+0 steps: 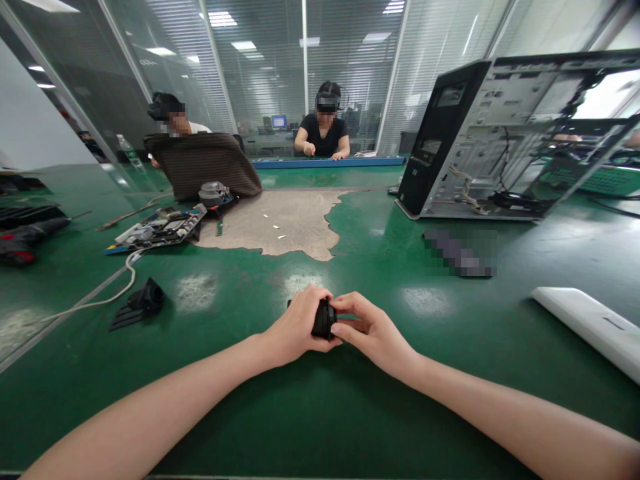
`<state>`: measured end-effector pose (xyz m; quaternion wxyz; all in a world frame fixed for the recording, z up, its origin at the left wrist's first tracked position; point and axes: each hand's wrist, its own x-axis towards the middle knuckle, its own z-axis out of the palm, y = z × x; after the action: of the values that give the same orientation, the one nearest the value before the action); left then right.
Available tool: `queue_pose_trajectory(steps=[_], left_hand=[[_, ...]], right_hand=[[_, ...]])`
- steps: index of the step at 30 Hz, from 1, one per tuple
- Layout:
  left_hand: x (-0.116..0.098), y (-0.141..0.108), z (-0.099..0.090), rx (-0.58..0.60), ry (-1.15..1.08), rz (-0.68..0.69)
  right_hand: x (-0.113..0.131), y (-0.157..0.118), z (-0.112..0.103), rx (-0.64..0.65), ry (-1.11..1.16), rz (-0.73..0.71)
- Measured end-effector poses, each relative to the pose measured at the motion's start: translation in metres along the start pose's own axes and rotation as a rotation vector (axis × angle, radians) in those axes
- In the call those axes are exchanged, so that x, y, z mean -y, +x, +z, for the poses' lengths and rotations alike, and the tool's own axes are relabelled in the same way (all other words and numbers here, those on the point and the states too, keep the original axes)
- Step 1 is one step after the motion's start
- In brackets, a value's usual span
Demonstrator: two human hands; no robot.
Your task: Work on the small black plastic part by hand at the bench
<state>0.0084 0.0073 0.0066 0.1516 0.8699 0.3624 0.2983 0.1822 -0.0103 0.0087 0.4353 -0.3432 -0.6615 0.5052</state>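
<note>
A small black part (pixel 324 320) sits between both my hands, low over the green table (pixel 310 413). My left hand (pixel 300 325) wraps around its left side. From the right, my right hand (pixel 367 327) pinches it with thumb and fingers. Most of the part is hidden by my fingers.
An open computer case (pixel 505 133) stands at the back right. A white panel (pixel 590 327) lies at the right edge. At the left lie a black piece (pixel 143 303), a white cable (pixel 100 297) and a circuit board (pixel 160 227). Two people sit across the table.
</note>
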Motion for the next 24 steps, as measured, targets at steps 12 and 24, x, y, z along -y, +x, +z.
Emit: queue_pose_trajectory(steps=[12,24], left_hand=[[-0.0030,-0.0029,-0.0022,-0.017,0.028,0.088],[-0.0001,-0.0040,-0.0010,0.001,0.052,0.130]], right_hand=[[0.0020,-0.0001,-0.0068,0.152,-0.120,-0.004],[0.0014,-0.0009,-0.0080,0.139,-0.147,-0.096]])
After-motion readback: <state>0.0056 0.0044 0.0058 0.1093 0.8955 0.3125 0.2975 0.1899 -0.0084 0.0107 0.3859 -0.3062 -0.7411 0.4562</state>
